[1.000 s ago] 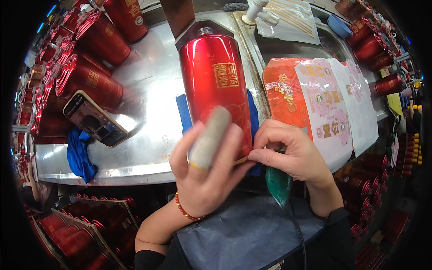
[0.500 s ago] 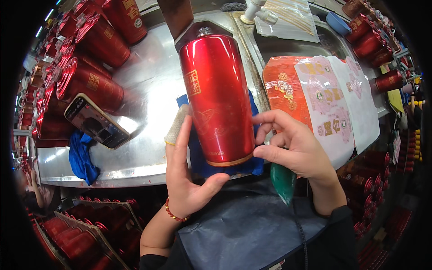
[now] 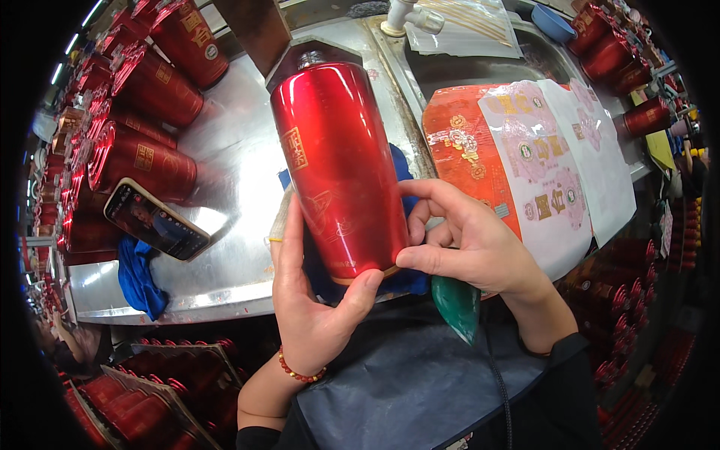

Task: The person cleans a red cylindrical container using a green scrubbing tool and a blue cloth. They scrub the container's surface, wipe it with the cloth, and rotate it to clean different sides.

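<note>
A glossy red bottle (image 3: 339, 161) with gold markings lies above a blue cloth (image 3: 405, 283), its base toward me. Its neck (image 3: 313, 58) points away, beside a dark angled holder. My left hand (image 3: 315, 315) grips the bottle's lower left side, thumb at the base; a pale finger cot (image 3: 281, 217) covers one fingertip. At the lower right side, my right hand (image 3: 472, 244) pinches the bottle with thumb and forefinger, other fingers curled. Below that hand hangs a green pointed blade-like tool (image 3: 456, 306); its upper part is hidden, so I cannot tell how it is held.
Several red bottles (image 3: 154, 90) crowd the left, beside a phone (image 3: 154, 217) and blue rag (image 3: 140, 281). At right, printed transfer sheets (image 3: 536, 165) lie on a red sheet (image 3: 457, 112) by a sink with a tap (image 3: 420, 19). Bottle racks (image 3: 161, 390) stand below the metal table (image 3: 232, 150).
The left thumb has come onto the bottle's base. The bottle appears turned slightly, its gold emblem shifted left. The whole view has also shifted a little.
</note>
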`<action>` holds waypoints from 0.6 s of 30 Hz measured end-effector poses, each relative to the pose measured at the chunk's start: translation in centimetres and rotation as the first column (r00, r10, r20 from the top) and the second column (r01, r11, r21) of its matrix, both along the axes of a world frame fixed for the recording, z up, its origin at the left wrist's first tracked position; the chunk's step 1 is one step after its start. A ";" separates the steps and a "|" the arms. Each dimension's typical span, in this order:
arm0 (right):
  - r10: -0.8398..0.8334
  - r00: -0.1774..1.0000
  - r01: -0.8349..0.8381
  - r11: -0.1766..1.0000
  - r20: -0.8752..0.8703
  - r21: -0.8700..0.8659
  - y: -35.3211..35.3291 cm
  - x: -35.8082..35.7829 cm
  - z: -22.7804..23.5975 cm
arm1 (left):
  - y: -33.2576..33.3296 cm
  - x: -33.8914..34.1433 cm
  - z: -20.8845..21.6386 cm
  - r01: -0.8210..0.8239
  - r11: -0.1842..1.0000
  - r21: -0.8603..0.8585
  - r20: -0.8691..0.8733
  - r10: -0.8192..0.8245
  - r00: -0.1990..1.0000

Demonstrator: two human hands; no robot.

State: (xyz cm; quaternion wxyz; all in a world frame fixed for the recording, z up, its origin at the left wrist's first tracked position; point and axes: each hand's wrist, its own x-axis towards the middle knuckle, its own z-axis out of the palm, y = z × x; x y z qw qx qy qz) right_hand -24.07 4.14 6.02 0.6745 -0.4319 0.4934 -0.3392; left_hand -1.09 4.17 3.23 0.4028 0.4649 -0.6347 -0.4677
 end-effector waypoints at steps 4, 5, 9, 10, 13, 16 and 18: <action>0.004 0.999 -0.005 1.000 0.047 0.020 -0.2 -0.2 -0.3 | -0.1 -0.2 0.5 -0.009 1.000 0.019 0.011 0.009 1.000; 0.003 0.997 -0.005 1.000 0.074 0.030 -0.3 -0.2 -0.5 | -0.1 -0.2 0.6 -0.012 1.000 0.024 0.014 0.012 1.000; -0.030 0.993 0.024 0.999 0.113 0.047 -0.4 0.0 -0.9 | -0.2 -0.3 0.7 -0.016 0.999 0.029 0.016 0.015 1.000; -0.029 0.994 0.025 0.999 0.104 0.041 -0.3 0.0 -0.9 | -0.2 -0.4 0.8 -0.018 0.999 0.040 -0.001 0.018 1.000; -0.005 0.998 0.004 1.000 0.056 0.016 -0.3 0.2 -0.3 | -0.3 -0.4 0.8 -0.024 0.999 0.031 0.013 0.024 1.000; -0.007 0.999 0.006 1.000 0.052 0.011 -0.3 0.3 -0.3 | -0.3 -0.4 0.9 -0.019 1.000 0.013 0.039 0.019 0.999; -0.009 0.998 0.009 1.000 0.062 0.011 -0.3 0.3 -0.5 | -0.2 -0.6 1.0 -0.041 0.998 0.048 -0.007 0.041 0.999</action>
